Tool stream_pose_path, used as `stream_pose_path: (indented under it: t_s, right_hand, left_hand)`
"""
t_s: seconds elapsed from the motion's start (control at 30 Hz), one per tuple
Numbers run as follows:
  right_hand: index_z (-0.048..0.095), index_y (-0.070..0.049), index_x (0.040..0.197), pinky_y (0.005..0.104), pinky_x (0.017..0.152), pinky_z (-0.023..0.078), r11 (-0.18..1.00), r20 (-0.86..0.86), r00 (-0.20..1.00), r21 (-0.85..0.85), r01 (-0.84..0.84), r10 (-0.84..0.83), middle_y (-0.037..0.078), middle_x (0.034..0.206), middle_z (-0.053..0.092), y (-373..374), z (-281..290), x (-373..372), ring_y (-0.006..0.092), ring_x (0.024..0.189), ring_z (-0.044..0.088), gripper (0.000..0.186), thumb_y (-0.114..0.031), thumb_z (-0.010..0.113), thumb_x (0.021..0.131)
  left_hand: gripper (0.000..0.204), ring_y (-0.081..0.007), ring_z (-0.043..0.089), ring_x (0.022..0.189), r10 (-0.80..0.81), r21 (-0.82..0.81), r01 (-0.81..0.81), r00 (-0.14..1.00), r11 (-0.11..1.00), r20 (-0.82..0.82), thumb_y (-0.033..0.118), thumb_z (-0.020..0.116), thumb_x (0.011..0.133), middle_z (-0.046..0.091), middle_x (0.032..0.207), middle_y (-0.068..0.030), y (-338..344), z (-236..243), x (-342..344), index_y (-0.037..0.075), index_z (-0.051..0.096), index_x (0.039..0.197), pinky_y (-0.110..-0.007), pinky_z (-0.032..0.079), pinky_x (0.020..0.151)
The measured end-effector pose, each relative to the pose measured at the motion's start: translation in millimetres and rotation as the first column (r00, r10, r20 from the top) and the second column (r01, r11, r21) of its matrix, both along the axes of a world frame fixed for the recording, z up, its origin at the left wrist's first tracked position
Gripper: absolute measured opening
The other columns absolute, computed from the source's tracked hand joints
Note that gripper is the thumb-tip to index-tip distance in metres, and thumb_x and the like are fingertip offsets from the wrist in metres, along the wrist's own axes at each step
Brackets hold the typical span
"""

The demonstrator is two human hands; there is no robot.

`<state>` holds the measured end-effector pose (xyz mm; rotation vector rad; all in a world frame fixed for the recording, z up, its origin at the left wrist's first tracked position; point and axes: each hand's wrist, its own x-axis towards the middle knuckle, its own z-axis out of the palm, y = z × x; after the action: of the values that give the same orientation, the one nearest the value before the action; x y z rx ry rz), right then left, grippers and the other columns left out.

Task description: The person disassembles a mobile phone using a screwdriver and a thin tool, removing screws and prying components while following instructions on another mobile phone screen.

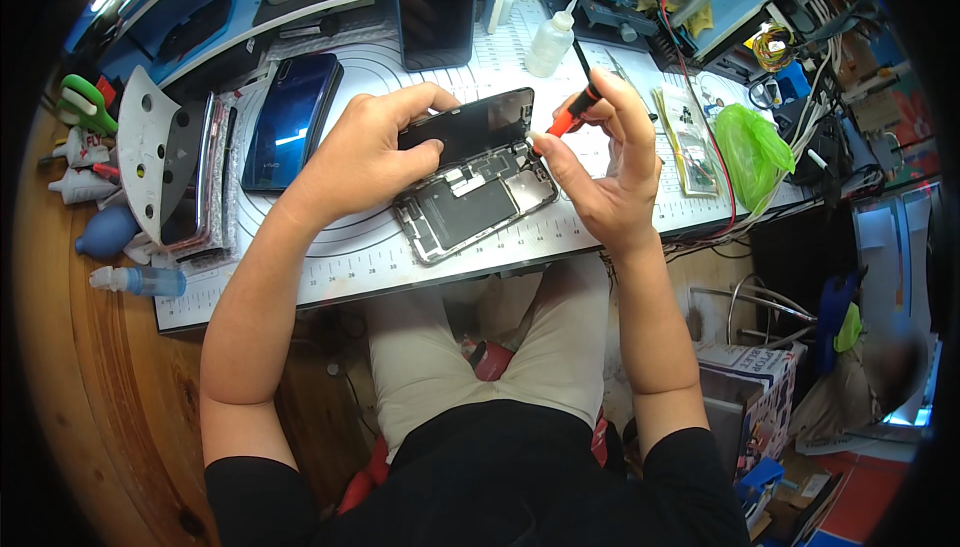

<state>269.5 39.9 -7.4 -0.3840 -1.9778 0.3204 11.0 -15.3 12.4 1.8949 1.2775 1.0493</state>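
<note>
An opened smartphone body (476, 202) lies on a white work mat (380, 247), its circuit boards and battery showing. My left hand (360, 152) holds its black screen panel (470, 127) lifted up like a lid over the far edge. My right hand (600, 162) grips a thin screwdriver with an orange and black handle (572, 112), its tip down at the phone's upper right corner.
A dark blue phone (292, 119) and another black phone (435, 5) lie farther back on the mat. A small white squeeze bottle (550, 42), a green plastic bag (750, 147), cables, a blue dust blower (105, 232) and a perforated white stand (150, 147) surround the work area.
</note>
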Motion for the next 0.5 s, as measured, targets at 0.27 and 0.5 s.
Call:
stream_pose_path:
  t_s: [0.27, 0.5]
  right_hand:
    - [0.059, -0.003, 0.139, 0.0296, 0.084, 0.055, 0.981, -0.097, 0.993, -0.175, -0.089, 0.073, 0.01, 0.108, 0.072, -5, 13, -14, 0.0166, 0.094, 0.069, 0.058, 0.001, 0.08, 0.085]
    - [0.055, -0.003, 0.14, 0.0282, 0.082, 0.055, 0.979, -0.127, 0.991, -0.194, -0.059, 0.034, 0.01, 0.105, 0.071, -9, 16, -18, 0.0155, 0.094, 0.069, 0.054, 0.005, 0.073, 0.09]
  left_hand:
    - [0.03, -0.0086, 0.064, 0.078, -0.015, -0.082, 0.012, 0.999, 0.997, -0.039, 0.002, 0.065, 0.085, 0.071, 0.09, -0.0065, -1, 5, -2, -0.004, 0.065, 0.114, -0.026, 0.052, 0.071]
    - [0.03, -0.0088, 0.064, 0.078, -0.02, -0.056, 0.019, 0.999, 0.998, -0.027, 0.002, 0.065, 0.084, 0.071, 0.09, -0.0072, 0, 3, -2, -0.004, 0.065, 0.114, -0.026, 0.052, 0.071]
